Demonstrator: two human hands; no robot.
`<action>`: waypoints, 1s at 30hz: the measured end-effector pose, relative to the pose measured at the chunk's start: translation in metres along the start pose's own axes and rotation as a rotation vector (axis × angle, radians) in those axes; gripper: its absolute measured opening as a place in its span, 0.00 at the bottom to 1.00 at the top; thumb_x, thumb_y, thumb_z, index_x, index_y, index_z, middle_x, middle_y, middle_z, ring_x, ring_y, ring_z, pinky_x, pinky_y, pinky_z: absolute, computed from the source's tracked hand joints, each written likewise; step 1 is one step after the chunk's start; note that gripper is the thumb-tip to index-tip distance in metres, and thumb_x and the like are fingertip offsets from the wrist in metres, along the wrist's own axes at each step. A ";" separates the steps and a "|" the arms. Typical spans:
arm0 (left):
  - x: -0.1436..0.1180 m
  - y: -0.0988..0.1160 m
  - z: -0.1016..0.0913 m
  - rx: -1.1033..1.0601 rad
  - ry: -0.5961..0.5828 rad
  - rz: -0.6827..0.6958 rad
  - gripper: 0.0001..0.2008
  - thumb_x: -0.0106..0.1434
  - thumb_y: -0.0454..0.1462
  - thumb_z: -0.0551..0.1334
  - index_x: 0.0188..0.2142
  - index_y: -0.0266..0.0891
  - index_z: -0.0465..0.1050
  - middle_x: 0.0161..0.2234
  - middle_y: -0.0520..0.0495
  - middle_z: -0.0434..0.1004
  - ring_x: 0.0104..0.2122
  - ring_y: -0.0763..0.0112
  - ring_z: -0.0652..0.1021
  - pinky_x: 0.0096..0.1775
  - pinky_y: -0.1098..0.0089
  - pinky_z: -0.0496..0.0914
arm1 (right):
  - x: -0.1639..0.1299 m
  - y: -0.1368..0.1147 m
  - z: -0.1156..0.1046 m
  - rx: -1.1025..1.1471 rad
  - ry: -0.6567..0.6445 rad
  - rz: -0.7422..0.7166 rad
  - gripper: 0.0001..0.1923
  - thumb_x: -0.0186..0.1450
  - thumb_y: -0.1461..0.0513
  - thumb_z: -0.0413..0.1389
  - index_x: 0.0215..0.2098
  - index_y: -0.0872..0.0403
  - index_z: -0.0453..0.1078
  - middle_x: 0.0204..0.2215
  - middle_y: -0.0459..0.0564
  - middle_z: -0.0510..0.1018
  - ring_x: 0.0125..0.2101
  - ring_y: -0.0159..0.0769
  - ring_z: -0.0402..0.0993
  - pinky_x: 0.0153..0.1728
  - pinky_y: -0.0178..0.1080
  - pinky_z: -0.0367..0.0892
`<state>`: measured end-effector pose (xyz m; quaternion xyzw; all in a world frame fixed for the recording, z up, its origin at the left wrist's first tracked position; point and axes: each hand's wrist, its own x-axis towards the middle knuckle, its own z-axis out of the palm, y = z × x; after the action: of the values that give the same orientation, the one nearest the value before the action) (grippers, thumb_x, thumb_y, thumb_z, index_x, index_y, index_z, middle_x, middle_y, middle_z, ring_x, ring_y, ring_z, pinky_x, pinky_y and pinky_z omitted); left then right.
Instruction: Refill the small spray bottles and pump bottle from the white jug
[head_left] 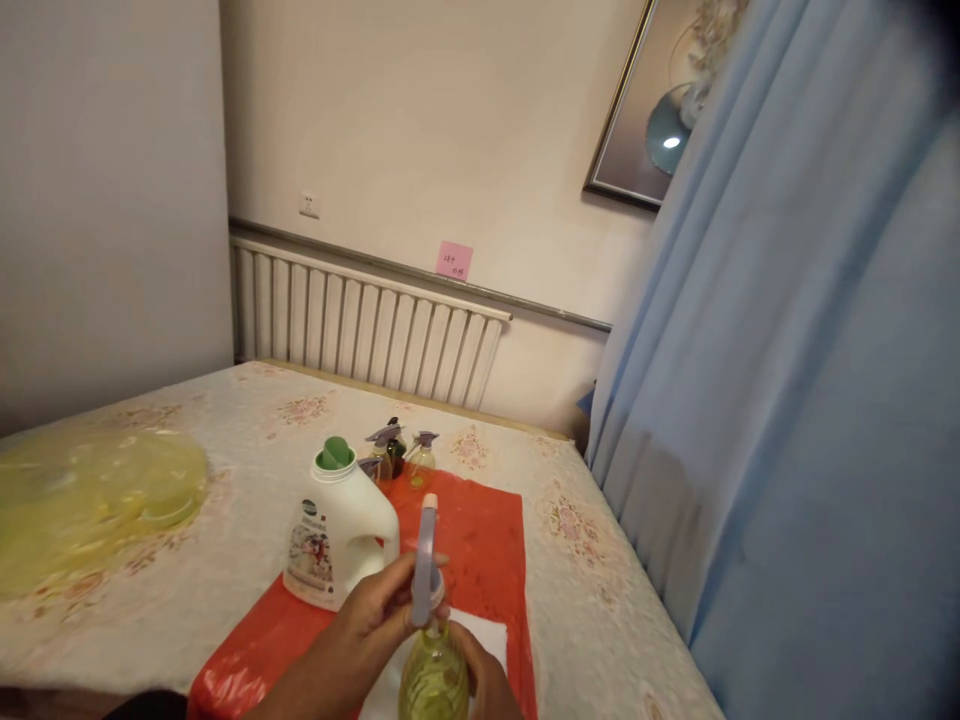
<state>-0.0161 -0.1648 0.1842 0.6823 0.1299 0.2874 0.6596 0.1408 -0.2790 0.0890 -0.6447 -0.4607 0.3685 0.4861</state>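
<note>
At the lower middle, my left hand point(379, 605) has its fingers closed around the grey-purple spray head point(424, 570) at the neck of a yellow-green see-through spray bottle point(433, 678). My right hand point(486, 678) wraps the right side of that bottle's body, partly cut off by the lower edge. The bottle stands upright; whether the head is screwed on I cannot tell. Just left of it is a large white jug point(349, 525) with a handle and a printed label. A green funnel or cup-like piece point(335, 453) sits in the jug's mouth.
Several spray bottles point(422, 465) stand behind the jug. A red plastic sheet point(491, 535) and a white cloth or paper point(487, 637) lie under the work. Yellow see-through plastic point(97, 490) is spread at left. The flowered tabletop point(600, 600) borders a blue curtain point(720, 350) and a radiator point(367, 325).
</note>
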 end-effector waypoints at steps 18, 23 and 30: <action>-0.039 -0.048 -0.080 -0.804 0.634 -0.035 0.17 0.54 0.31 0.70 0.44 0.40 0.76 0.39 0.45 0.83 0.40 0.58 0.83 0.41 0.60 0.80 | 0.012 -0.039 -0.015 -0.152 -0.009 -0.002 0.45 0.38 0.72 0.68 0.55 0.50 0.69 0.51 0.50 0.77 0.53 0.52 0.71 0.55 0.47 0.63; -0.059 -0.094 -0.111 -0.958 0.810 -0.085 0.17 0.59 0.24 0.60 0.44 0.41 0.76 0.40 0.47 0.83 0.41 0.62 0.83 0.43 0.60 0.80 | 0.044 -0.051 -0.021 -0.208 -0.002 -0.129 0.42 0.41 0.69 0.68 0.55 0.52 0.68 0.45 0.48 0.79 0.45 0.46 0.76 0.45 0.42 0.71; -0.089 -0.167 -0.155 -1.077 0.855 -0.216 0.23 0.54 0.26 0.66 0.50 0.42 0.75 0.38 0.47 0.85 0.40 0.55 0.83 0.43 0.60 0.80 | 0.088 -0.110 -0.021 -0.481 0.068 -0.287 0.36 0.44 0.66 0.68 0.51 0.55 0.68 0.43 0.50 0.79 0.41 0.44 0.75 0.44 0.42 0.69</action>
<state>-0.1406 -0.0700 -0.0038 0.0702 0.2847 0.4881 0.8220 0.1609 -0.1900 0.1978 -0.6817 -0.6049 0.1538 0.3816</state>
